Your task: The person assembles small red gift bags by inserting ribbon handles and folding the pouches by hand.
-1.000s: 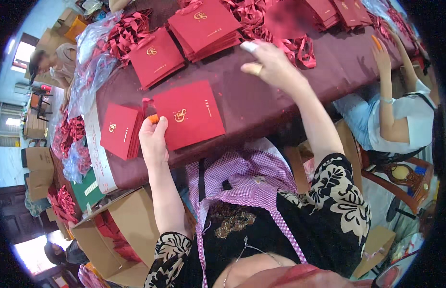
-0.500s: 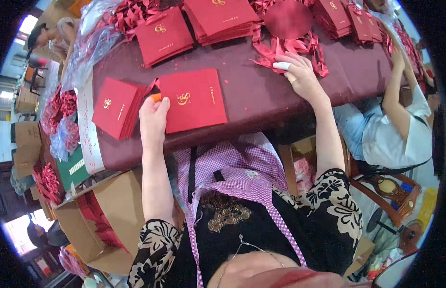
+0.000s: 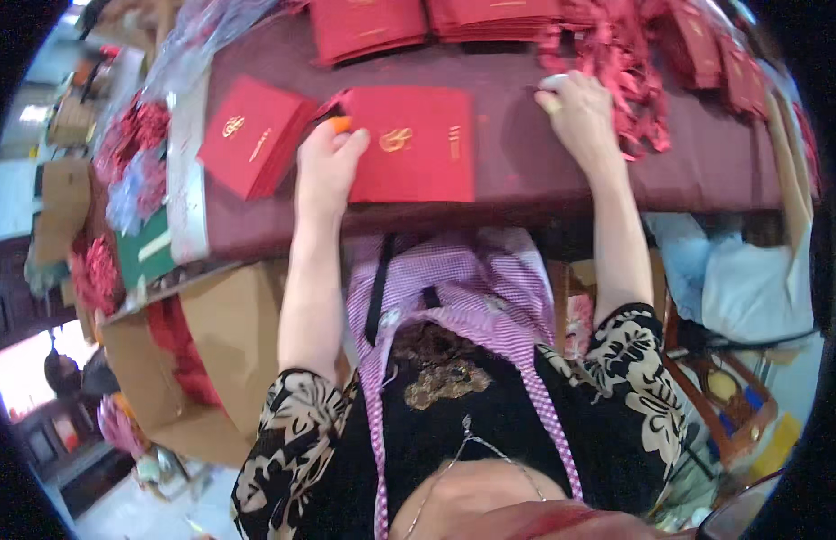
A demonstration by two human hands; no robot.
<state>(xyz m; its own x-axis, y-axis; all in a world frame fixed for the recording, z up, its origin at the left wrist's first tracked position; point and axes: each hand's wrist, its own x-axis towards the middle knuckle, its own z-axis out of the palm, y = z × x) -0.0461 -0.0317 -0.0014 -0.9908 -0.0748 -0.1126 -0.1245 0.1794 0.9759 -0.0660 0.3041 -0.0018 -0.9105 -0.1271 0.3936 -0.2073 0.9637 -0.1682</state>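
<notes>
A flat red piece [image 3: 418, 171], which looks like a folded paper bag with gold print, lies at the table's front edge. My left hand [image 3: 326, 166], with an orange cover on one finger, is closed at its left edge, where a short dark-red ribbon [image 3: 338, 101] shows. Left of that hand rests a fanned stack of similar red bags [image 3: 256, 135]. My right hand [image 3: 580, 112], with a white-wrapped finger, is held closed above the table beside a heap of red ribbons [image 3: 641, 117]. Whatever its fingers pinch is hidden by blur.
More red stacks [image 3: 368, 31] line the far side of the maroon-covered table [image 3: 517, 180]. An open cardboard box [image 3: 229, 342] with red material stands below at the left. Clear plastic [image 3: 197, 45] lies at the far left; another person's arm [image 3: 791, 162] reaches in at the right.
The view has shifted, so the table sits higher in it. My right hand has drawn left and toward me, off the ribbon heap. My left hand stays at the bag's edge.
</notes>
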